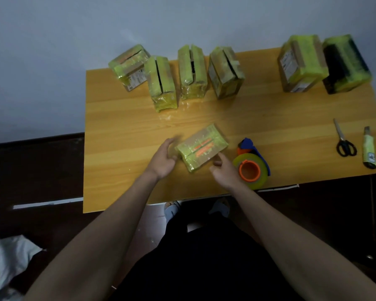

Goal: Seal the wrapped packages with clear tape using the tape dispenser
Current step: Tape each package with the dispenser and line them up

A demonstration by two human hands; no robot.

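Note:
A small cardboard package point(201, 147) wrapped in yellow-green tape lies flat near the front of the wooden table point(269, 118). My left hand point(164, 157) touches its left end with loosely bent fingers. My right hand point(223, 168) is at its lower right corner, index finger reaching to the package edge, holding nothing. The tape dispenser point(251, 162), blue and orange with a roll of tape, lies just right of my right hand.
Several taped packages point(191, 72) stand in a row along the back edge, with two larger ones point(302, 64) at the back right. Scissors point(344, 140) and a utility knife point(369, 148) lie at the right. A white bag point(9, 259) lies on the floor.

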